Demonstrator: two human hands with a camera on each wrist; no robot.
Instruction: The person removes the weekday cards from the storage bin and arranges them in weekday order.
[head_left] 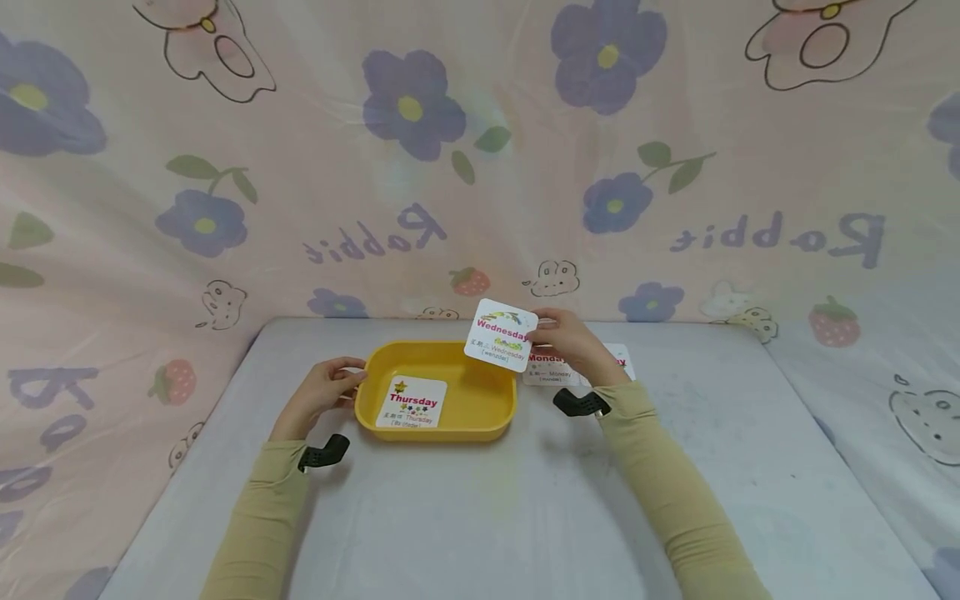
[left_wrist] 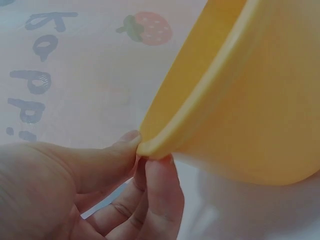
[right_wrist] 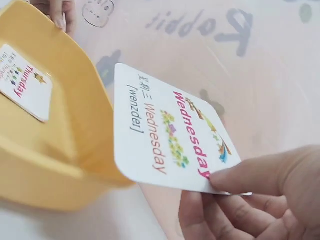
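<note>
In the head view, I had the Wednesday card (head_left: 497,336) just to the left of the right hand (head_left: 567,342), covering the far right corner of the yellow tray (head_left: 474,402). The tray sat near the far edge of the desk (head_left: 465,517), left of its middle, its long axis running along that edge. The left hand (head_left: 325,392) was at the tray's left end; the right was nearer the card. A Thursday card (head_left: 411,405) lay inside, toward the left end. A Monday card (head_left: 549,373) and a partly hidden card (head_left: 622,354) lay by the far edge, around the right hand. Printed cloth (head_left: 517,179) hung behind.

In the left wrist view, thumb and fingers pinched the tray's rim, parted only by its thickness.

In the right wrist view, the fingers pinched the Wednesday card near one corner, thumb on the printed face, the others beneath. The card slanted close by the rim; whether they touched, I could not tell.
</note>
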